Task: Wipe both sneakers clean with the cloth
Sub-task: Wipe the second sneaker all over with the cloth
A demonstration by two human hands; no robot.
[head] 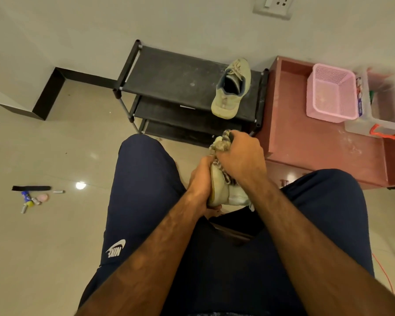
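I sit with a pale green sneaker [224, 192] held between my knees. My left hand [200, 179] grips its left side. My right hand [242, 156] is closed around a bunched striped cloth [221, 140] and presses it against the upper part of the shoe, hiding most of it. The second sneaker [232, 90], the same pale green with laces and a dark lining, stands alone on the top shelf of the black shoe rack [169, 74], its heel toward me.
A reddish cabinet [306, 142] stands right of the rack, carrying a pink basket [331, 92] and a clear plastic box [379, 110]. Small items, batteries and a black strip [32, 195], lie on the tiled floor at left. An orange cord [383, 277] runs along the floor at right.
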